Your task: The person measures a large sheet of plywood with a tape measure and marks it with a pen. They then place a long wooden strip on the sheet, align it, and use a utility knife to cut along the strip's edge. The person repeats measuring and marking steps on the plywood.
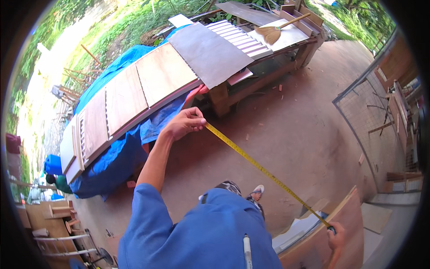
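Note:
A yellow tape measure (262,169) is drawn out straight between my two hands, sloping from upper left to lower right. My left hand (186,122) pinches the free end of its blade, out in front of the bench. At the lower right, my right hand (337,236) is wrapped round the dark case of the tape. That hand is beside the top edge of a leaning plywood sheet (351,219); whether it touches the sheet I cannot tell.
Ahead, a long bench carries wooden panels (123,94), a grey sheet (208,51) and a straw broom (271,33). Blue tarpaulin (96,179) hangs down its front. A wire-mesh frame (369,121) stands at right. A ladder (67,244) lies at lower left. Small scraps dot the floor.

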`<action>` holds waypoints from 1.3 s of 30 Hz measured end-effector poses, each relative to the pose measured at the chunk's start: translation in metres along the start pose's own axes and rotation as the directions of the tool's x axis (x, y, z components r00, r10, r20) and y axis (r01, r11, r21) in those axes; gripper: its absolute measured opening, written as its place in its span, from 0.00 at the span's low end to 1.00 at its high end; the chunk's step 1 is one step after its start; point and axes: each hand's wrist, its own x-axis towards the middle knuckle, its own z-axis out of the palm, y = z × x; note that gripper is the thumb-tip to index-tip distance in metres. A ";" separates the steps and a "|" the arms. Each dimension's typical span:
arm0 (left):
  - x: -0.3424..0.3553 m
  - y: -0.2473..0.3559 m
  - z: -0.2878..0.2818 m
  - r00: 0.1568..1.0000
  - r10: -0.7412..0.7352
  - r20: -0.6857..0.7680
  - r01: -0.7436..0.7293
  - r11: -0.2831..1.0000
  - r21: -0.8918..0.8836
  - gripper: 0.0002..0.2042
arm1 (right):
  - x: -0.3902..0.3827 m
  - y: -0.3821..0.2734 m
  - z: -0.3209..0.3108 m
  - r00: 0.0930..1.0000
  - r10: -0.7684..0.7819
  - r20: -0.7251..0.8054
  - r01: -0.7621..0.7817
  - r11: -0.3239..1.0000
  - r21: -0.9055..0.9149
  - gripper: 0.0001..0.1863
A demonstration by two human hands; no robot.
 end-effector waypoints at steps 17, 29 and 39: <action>0.025 -0.093 -0.277 0.741 0.049 -0.670 0.214 0.928 0.304 0.06 | 0.397 -0.279 0.134 0.844 -0.501 0.192 0.531 0.831 -0.164 0.15; 0.136 -0.170 -0.510 0.321 -0.056 -0.945 0.578 0.802 0.149 0.13 | 0.608 -0.613 0.336 0.940 -0.120 0.320 0.270 0.834 -0.481 0.25; 0.147 -0.167 -0.520 0.323 -0.022 -0.946 0.637 0.745 0.200 0.12 | 0.633 -0.634 0.413 0.940 0.062 0.334 0.132 0.839 -0.528 0.28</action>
